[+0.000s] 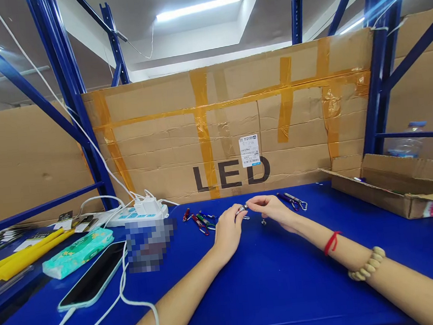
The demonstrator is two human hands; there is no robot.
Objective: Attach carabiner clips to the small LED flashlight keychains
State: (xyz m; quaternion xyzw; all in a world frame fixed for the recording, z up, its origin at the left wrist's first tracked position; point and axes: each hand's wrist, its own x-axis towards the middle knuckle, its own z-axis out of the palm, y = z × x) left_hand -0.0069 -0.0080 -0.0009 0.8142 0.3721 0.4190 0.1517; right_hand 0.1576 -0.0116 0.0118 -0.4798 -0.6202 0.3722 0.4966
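In the head view my left hand (pixel 228 229) holds a small dark and silvery metal piece (pixel 241 209) between thumb and fingers. My right hand (pixel 270 209) pinches at the right end of that piece, with the fingertips of both hands almost meeting. What exactly the right fingers grip is too small to tell. A tiny shiny metal part (pixel 263 222) shows just below my right hand. Beside my left hand lies a group of small red, green and blue metal pieces (pixel 201 222). Two similar slim pieces with metal loops (pixel 294 201) lie beyond my right hand.
On the left are a white power strip (pixel 133 216) with cables, a phone (pixel 93 276), a tissue pack (pixel 77 252) and yellow tubes (pixel 26 255). An open cardboard box (pixel 391 194) stands at the right. A cardboard wall (pixel 154 153) closes off the back of the blue table (pixel 282 289).
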